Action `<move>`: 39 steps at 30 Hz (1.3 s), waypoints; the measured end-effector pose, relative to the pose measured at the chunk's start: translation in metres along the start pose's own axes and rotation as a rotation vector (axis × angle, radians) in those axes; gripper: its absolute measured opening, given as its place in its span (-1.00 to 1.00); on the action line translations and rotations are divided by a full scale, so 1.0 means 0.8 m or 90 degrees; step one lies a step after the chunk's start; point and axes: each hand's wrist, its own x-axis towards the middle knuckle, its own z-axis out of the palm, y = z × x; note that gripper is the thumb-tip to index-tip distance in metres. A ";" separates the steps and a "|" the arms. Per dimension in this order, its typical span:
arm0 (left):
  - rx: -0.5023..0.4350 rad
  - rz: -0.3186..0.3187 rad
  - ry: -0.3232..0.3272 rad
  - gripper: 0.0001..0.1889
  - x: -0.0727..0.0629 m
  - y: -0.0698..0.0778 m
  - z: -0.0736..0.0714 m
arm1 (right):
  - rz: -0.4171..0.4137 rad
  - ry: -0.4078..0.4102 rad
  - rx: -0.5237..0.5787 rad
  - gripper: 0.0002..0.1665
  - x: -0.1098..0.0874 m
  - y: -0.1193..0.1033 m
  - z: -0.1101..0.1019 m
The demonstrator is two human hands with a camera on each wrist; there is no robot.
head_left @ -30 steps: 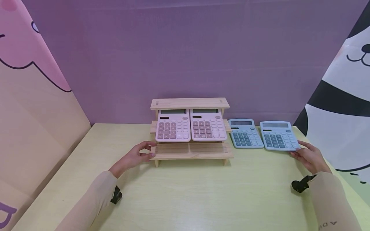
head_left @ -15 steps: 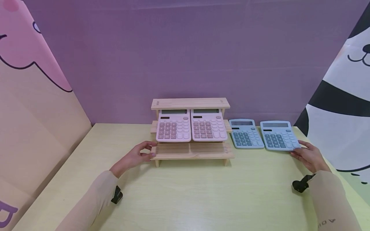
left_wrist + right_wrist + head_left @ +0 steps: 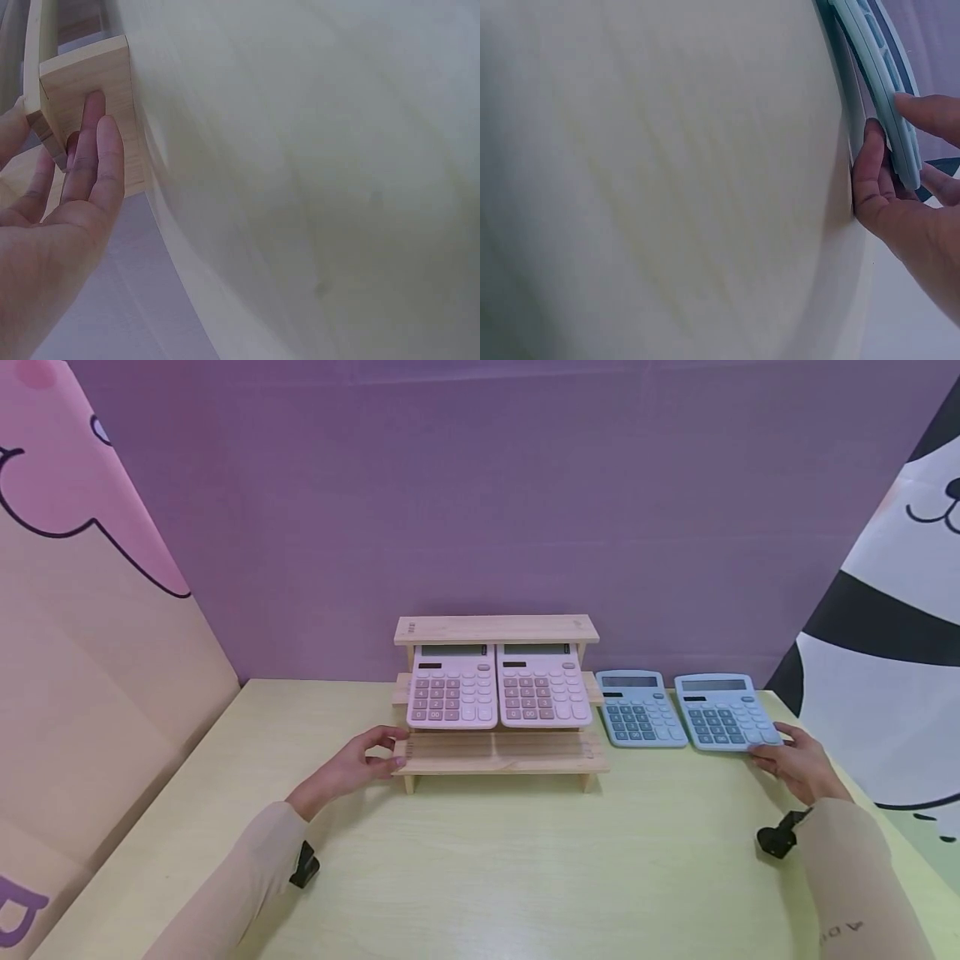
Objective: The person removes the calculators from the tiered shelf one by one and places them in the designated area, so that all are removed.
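A stepped wooden shelf rack [image 3: 497, 753] stands at the back middle of the table. My left hand [image 3: 356, 762] grips the left end of its lowest board, and the left wrist view has the fingers [image 3: 86, 161] reaching under that board [image 3: 35, 82]. Two pink calculators [image 3: 452, 697] lean side by side on the middle tier. To the right of the rack lie two light blue calculators. My right hand [image 3: 798, 764] pinches the outer blue calculator [image 3: 722, 720] at its near right corner, thumb on top and fingers underneath in the right wrist view. The other blue calculator [image 3: 637, 714] sits close beside the rack.
The pale wooden table [image 3: 510, 868] meets a purple backdrop [image 3: 480, 502] behind the rack. Side panels with cartoon prints, a pink figure [image 3: 120, 527] at left and a panda [image 3: 892, 635] at right, border the table.
My right hand has shifted slightly left along the near edge of the outer blue calculator. The left hand keeps its grip on the rack; the head view has shifted a little.
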 end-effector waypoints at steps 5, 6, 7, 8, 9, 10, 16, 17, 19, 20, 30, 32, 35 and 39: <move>-0.007 0.003 0.001 -0.50 0.000 0.003 -0.001 | -0.009 0.012 -0.025 0.23 0.005 -0.001 0.002; -0.010 0.004 0.000 -0.50 -0.001 0.003 -0.001 | -0.012 0.014 -0.028 0.22 0.006 0.000 0.002; -0.012 0.005 -0.001 -0.50 -0.001 0.003 -0.001 | -0.015 0.015 -0.031 0.20 0.008 0.000 0.002; -0.013 0.005 -0.001 -0.50 -0.001 0.004 -0.002 | -0.017 0.019 -0.033 0.19 0.009 0.001 0.003; -0.013 0.004 -0.001 -0.50 -0.001 0.004 -0.002 | -0.018 0.022 -0.037 0.17 0.010 0.001 0.003; -0.012 0.004 -0.001 -0.50 -0.002 0.004 -0.002 | -0.018 0.025 -0.039 0.15 0.010 0.001 0.004; -0.006 0.008 0.000 -0.50 -0.002 0.004 -0.001 | -0.007 0.051 -0.067 0.11 0.009 -0.001 0.009; -0.007 0.008 -0.001 -0.50 -0.002 0.004 -0.001 | -0.002 0.056 -0.072 0.11 0.010 -0.002 0.010; -0.008 0.008 -0.001 -0.50 -0.002 0.004 -0.002 | 0.004 0.064 -0.085 0.08 0.011 -0.001 0.010; -0.008 0.008 -0.001 -0.50 -0.002 0.004 -0.002 | 0.006 0.068 -0.094 0.07 0.013 0.000 0.010; -0.006 0.012 0.001 -0.50 0.001 0.000 -0.001 | -0.023 0.071 -0.165 0.02 0.023 0.006 0.010; -0.011 0.015 -0.004 -0.50 0.001 0.000 -0.001 | -0.013 0.071 -0.176 0.01 0.024 0.005 0.010; -0.022 0.014 -0.006 -0.51 0.001 0.000 -0.001 | 0.000 0.067 -0.182 0.01 0.025 0.003 0.011; -0.025 0.014 -0.007 -0.50 0.000 0.000 -0.001 | 0.008 0.063 -0.180 0.00 0.026 0.003 0.012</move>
